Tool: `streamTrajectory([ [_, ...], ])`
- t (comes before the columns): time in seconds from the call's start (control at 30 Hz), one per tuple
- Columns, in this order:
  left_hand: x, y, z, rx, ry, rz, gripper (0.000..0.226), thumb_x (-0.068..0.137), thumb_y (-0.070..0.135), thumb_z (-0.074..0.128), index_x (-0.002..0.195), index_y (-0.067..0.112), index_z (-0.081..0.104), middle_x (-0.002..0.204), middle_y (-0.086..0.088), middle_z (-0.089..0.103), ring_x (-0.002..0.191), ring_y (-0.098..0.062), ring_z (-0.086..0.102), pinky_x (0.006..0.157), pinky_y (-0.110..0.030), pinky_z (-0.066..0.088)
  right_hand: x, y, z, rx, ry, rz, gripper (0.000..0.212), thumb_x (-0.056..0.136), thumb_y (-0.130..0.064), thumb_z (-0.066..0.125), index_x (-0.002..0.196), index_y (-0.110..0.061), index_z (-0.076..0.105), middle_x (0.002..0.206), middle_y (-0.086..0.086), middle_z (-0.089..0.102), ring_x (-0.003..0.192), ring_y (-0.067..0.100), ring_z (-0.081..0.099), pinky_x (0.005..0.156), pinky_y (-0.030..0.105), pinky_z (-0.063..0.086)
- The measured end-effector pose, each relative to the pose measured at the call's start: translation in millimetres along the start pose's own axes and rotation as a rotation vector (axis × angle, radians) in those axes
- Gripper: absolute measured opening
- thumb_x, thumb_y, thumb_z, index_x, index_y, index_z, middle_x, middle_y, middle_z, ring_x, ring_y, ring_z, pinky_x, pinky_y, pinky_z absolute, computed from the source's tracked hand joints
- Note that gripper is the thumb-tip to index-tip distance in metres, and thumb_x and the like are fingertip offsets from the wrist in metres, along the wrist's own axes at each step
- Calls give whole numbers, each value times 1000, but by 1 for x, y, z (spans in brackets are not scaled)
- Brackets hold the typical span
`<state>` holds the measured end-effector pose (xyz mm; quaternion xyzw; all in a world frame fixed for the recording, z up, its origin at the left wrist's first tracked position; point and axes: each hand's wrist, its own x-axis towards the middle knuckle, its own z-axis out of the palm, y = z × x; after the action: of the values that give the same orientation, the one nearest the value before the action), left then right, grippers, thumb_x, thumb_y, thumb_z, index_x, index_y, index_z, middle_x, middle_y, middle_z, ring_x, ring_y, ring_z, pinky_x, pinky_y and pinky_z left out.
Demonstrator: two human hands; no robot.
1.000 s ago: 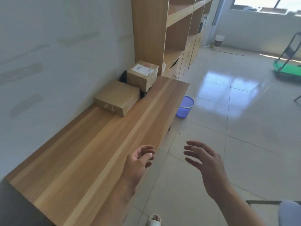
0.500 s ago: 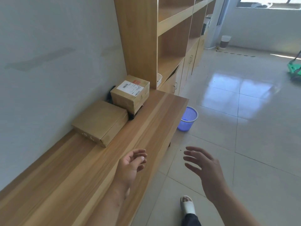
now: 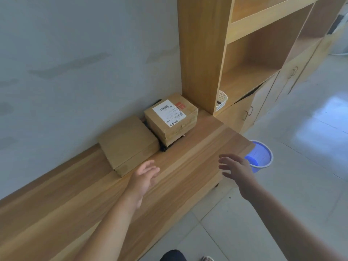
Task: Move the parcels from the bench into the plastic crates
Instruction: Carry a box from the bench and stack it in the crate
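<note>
Two cardboard parcels stand on the wooden bench [image 3: 79,200] against the wall. The flat plain parcel [image 3: 128,144] lies nearer to me. Behind it, the taller parcel [image 3: 172,119] with a white shipping label sits on something dark, close to the shelf unit. My left hand [image 3: 145,176] hovers above the bench just right of the flat parcel's near corner, fingers straight, holding nothing. My right hand [image 3: 237,170] is stretched out over the bench's right end, fingers spread, also empty. No plastic crate is in view.
A tall wooden shelf unit [image 3: 199,53] rises at the bench's far end, with a small white basket [image 3: 222,99] on its lower shelf. A blue plastic bin [image 3: 261,157] stands on the tiled floor beside the bench's end. Open floor lies to the right.
I have come closer to the parcels and both hands have reached forward over the bench. The left hand is now near the flat parcel; neither hand has touched anything.
</note>
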<state>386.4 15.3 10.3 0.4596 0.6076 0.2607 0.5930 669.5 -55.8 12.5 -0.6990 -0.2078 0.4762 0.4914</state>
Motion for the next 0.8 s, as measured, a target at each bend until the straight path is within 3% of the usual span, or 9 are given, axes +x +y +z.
streamTrajectory([
  [0.1, 34, 10, 16, -28, 45, -31, 47, 100, 23, 66, 144, 29, 49, 134, -2, 60, 116, -15, 61, 102, -36, 52, 54, -15, 6, -115, -55, -17, 19, 98, -21, 66, 115, -15, 71, 111, 8, 70, 98, 22, 66, 83, 36, 52],
  [0.33, 133, 50, 45, -155, 139, -99, 69, 101, 39, 62, 160, 28, 28, 158, -5, 43, 136, -28, 50, 117, -42, 39, 147, -65, 37, -254, -111, -24, 55, 95, -43, 69, 143, -22, 54, 137, 3, 57, 120, 24, 55, 105, 45, 48],
  [0.5, 185, 58, 61, -269, 143, -137, 79, 92, 50, 65, 159, 26, 30, 151, 7, 49, 135, -20, 49, 119, -45, 36, 202, -94, 63, -284, -116, 40, 70, 94, -44, 71, 154, -24, 41, 151, 4, 48, 132, 28, 50, 114, 50, 43],
  [0.63, 207, 59, 75, -347, 224, -161, 37, 101, 30, 63, 133, 34, 44, 125, 13, 60, 119, -15, 55, 102, -36, 41, 239, -110, 86, -298, -141, 86, 79, 96, -41, 69, 160, -22, 28, 159, 7, 39, 139, 30, 45, 116, 51, 41],
  [0.73, 211, 61, 81, -371, 277, -158, 30, 103, 22, 60, 127, 35, 46, 110, 19, 61, 105, -9, 58, 90, -32, 43, 254, -113, 98, -302, -193, 120, 77, 98, -39, 66, 161, -22, 25, 159, 5, 39, 140, 29, 44, 116, 50, 39],
  [0.8, 212, 63, 83, -373, 308, -141, 29, 103, 19, 59, 128, 32, 52, 108, 18, 64, 99, -3, 60, 81, -30, 46, 260, -113, 102, -321, -241, 112, 66, 100, -36, 63, 158, -22, 34, 149, 1, 48, 131, 26, 49, 111, 46, 42],
])
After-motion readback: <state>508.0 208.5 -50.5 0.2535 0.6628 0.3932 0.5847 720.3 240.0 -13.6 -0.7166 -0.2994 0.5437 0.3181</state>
